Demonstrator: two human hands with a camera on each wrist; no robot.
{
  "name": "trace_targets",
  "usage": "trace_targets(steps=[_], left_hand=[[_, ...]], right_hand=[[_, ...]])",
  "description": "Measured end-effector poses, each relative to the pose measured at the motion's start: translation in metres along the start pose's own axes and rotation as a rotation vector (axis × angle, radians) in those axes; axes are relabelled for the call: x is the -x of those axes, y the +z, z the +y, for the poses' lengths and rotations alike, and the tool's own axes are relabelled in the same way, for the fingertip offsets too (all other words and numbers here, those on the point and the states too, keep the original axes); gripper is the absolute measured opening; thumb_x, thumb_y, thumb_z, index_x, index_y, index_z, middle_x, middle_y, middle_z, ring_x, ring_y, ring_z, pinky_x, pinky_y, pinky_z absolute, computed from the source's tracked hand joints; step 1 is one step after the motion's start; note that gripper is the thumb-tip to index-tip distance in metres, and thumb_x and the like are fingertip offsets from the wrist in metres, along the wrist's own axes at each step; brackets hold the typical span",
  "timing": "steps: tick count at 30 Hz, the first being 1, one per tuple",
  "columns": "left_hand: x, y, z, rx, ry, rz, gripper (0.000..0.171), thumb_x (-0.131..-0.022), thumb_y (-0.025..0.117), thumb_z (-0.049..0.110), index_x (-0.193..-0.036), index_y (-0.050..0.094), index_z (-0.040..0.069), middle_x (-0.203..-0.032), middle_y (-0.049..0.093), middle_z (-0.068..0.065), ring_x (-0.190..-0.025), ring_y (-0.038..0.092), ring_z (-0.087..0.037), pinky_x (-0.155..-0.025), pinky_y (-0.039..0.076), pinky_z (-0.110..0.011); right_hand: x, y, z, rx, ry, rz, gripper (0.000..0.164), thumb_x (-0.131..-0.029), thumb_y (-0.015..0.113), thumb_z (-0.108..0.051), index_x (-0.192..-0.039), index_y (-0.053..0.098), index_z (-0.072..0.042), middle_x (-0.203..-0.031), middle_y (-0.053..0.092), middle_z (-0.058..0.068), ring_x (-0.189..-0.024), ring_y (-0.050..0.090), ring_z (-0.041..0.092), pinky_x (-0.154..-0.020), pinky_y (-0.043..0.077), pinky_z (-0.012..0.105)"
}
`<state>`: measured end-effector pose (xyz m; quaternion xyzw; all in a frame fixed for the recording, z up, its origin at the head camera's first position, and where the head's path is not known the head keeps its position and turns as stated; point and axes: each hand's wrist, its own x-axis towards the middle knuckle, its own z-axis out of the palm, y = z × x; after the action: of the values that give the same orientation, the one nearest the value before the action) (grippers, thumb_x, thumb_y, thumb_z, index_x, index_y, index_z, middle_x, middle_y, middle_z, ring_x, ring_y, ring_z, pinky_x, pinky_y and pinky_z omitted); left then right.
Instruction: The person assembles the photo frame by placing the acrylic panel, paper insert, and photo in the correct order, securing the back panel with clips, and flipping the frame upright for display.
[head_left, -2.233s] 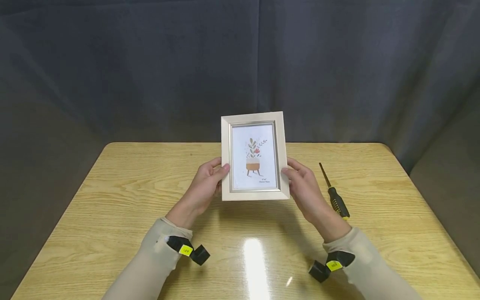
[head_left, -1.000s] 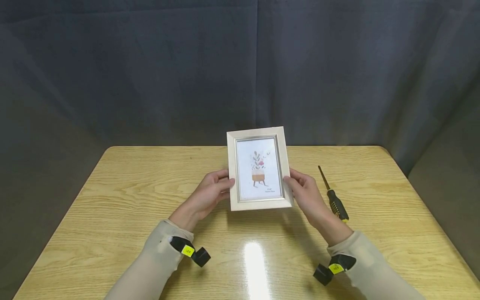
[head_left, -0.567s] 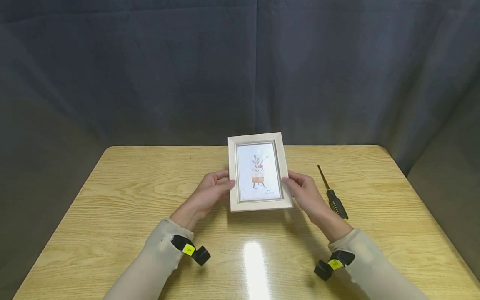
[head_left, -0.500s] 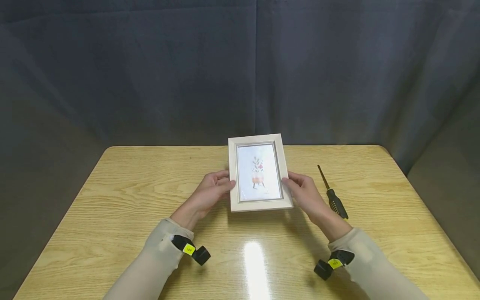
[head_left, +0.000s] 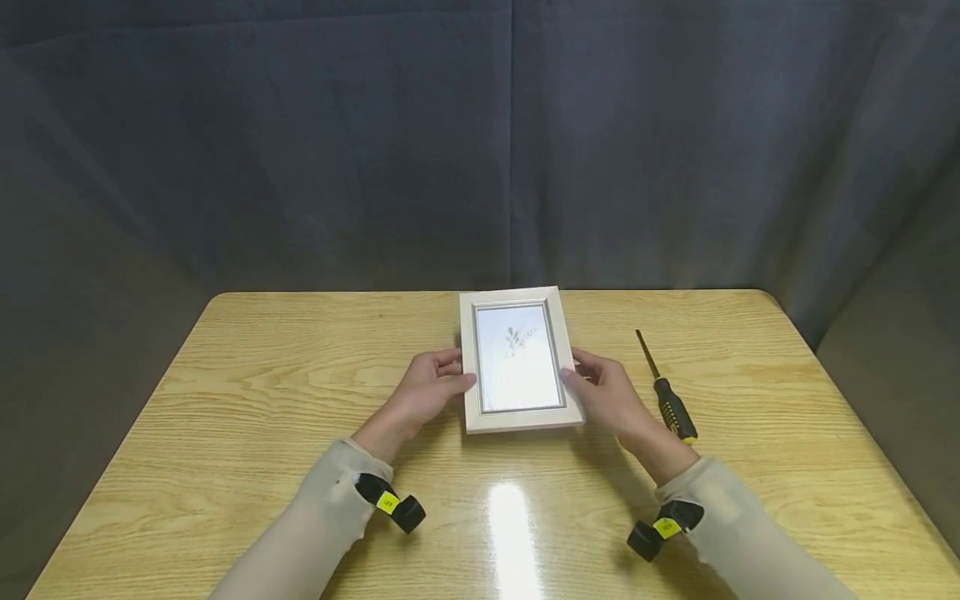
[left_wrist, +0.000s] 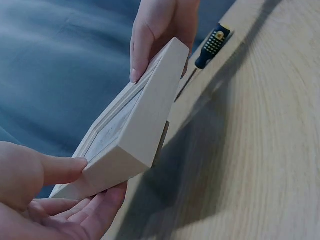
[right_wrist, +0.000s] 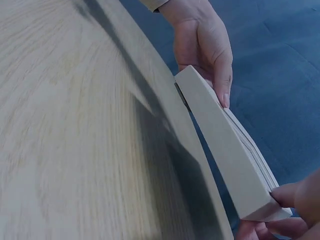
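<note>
A cream picture frame (head_left: 522,419) with a silver inner edge is held up over the table, its front tilted upward. Glare on its pane washes out most of the plant print (head_left: 517,342). My left hand (head_left: 429,390) grips the left side, thumb on the front and fingers behind, as the left wrist view shows. On the opposite side my right hand (head_left: 606,393) pinches the frame the same way, thumb on its front edge. In both wrist views the frame's thick bottom side faces the camera, with a gap and a shadow between it and the wood.
A screwdriver (head_left: 674,409) with a black and yellow handle lies on the table just right of my right hand, its shaft pointing away. The wooden table (head_left: 247,400) ends at a dark curtain (head_left: 360,150) behind. A bright light reflection shows near the front.
Both hands have lowered the picture frame and tipped its top back, so it lies flatter. Glare has spread across the print. The screwdriver has stayed in place.
</note>
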<state>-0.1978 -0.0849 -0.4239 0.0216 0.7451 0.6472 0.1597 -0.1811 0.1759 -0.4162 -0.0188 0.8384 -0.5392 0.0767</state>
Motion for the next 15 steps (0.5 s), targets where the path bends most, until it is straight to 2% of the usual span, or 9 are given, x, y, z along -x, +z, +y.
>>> trace_targets(steps=[4, 11, 15], left_hand=[[-0.001, 0.002, -0.004, -0.018, -0.013, 0.008, 0.052, -0.099, 0.059, 0.003, -0.147, 0.044, -0.007, -0.127, 0.067, -0.024, -0.114, 0.07, -0.027, -0.093, 0.06, -0.036], [-0.002, 0.006, -0.009, -0.056, -0.03, 0.024, 0.053, -0.098, 0.061, 0.003, -0.148, 0.045, -0.006, -0.122, 0.07, -0.021, -0.094, 0.073, -0.017, -0.083, 0.062, -0.032], [-0.001, 0.009, -0.01, -0.093, -0.037, 0.033, 0.056, -0.098, 0.06, 0.002, -0.15, 0.041, -0.006, -0.126, 0.068, -0.021, -0.098, 0.073, -0.02, -0.082, 0.062, -0.03]], right_hand=[[-0.001, 0.001, 0.004, 0.04, 0.017, 0.008, 0.05, -0.104, 0.053, -0.015, -0.15, 0.044, 0.002, -0.121, 0.065, 0.028, -0.098, 0.062, 0.023, -0.076, 0.052, 0.024], [-0.003, 0.001, 0.009, 0.069, 0.046, -0.013, 0.052, -0.099, 0.048, -0.009, -0.149, 0.044, 0.005, -0.125, 0.065, 0.028, -0.105, 0.063, 0.026, -0.077, 0.051, 0.021], [-0.003, 0.002, 0.013, 0.106, 0.044, -0.025, 0.052, -0.1, 0.049, -0.008, -0.149, 0.044, 0.006, -0.122, 0.066, 0.028, -0.099, 0.06, 0.024, -0.074, 0.051, 0.022]])
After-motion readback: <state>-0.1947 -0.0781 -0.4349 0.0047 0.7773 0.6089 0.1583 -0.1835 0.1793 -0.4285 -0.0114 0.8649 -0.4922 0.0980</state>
